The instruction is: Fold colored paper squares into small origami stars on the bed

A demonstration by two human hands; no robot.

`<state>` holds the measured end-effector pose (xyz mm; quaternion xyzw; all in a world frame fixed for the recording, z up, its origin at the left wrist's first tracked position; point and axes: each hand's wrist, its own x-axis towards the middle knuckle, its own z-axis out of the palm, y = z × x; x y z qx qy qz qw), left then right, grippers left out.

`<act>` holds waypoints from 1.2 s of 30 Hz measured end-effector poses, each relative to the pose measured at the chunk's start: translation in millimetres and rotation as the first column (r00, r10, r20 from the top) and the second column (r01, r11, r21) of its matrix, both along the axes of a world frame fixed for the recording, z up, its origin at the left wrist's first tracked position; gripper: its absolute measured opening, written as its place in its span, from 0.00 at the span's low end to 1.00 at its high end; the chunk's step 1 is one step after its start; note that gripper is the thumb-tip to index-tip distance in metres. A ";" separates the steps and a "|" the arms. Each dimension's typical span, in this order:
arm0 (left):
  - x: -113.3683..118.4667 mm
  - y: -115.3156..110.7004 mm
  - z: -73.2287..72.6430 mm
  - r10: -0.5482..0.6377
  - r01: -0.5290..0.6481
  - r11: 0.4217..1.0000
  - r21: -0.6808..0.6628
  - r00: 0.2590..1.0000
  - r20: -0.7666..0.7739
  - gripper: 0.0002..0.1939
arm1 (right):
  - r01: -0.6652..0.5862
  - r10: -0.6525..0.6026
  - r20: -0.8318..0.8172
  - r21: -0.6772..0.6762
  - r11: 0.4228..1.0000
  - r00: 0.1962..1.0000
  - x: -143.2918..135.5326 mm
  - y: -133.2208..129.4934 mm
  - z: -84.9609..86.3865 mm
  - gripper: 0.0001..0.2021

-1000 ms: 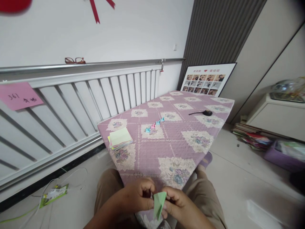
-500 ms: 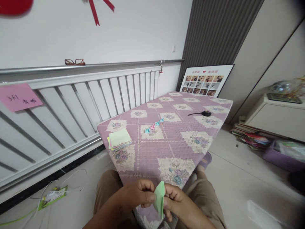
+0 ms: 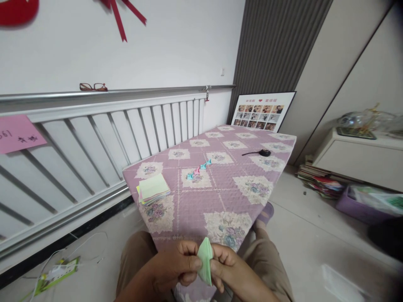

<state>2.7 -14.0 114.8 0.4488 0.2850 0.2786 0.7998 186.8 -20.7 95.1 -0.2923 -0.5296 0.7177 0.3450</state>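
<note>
A folded piece of light green paper is held upright above the near end of the table. My left hand pinches its left side between thumb and fingers. On the other side, the thumb and fingers of my right hand grip the paper's right edge. Small folded blue and pink paper pieces lie in a slanting row on the cloth. A stack of coloured paper squares rests at the table's left edge, pale green on top.
The table has a purple flowered cloth. A black round object with a strap lies at its far right. A white radiator runs along the left, with glasses on the pipe above.
The view has shifted slightly, so the table and wall appear further left. Both hands still hold the green paper, which now looks narrower at its lower part and turned a little.
</note>
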 end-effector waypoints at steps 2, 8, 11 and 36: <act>0.9 -1.4 0.4 -0.029 0.029 0.999 -0.029 0.999 0.016 0.23 | -0.010 0.010 0.018 -0.003 1.000 1.000 1.4 1.0 1.3 0.21; 2.2 -4.4 1.4 -0.010 0.015 0.997 -0.080 0.998 0.066 0.23 | -0.009 0.010 0.010 -0.047 0.999 1.000 5.4 2.8 -3.0 0.24; 2.5 -4.1 1.9 0.036 -0.031 0.997 -0.070 0.997 0.063 0.22 | 0.015 -0.014 0.006 -0.122 0.992 1.000 5.4 0.4 -4.7 0.22; 1.9 -6.4 -12.9 0.071 -0.071 0.997 0.001 0.997 0.042 0.23 | -0.015 -0.027 -0.139 -0.289 0.957 0.990 -6.7 -7.5 -17.1 0.22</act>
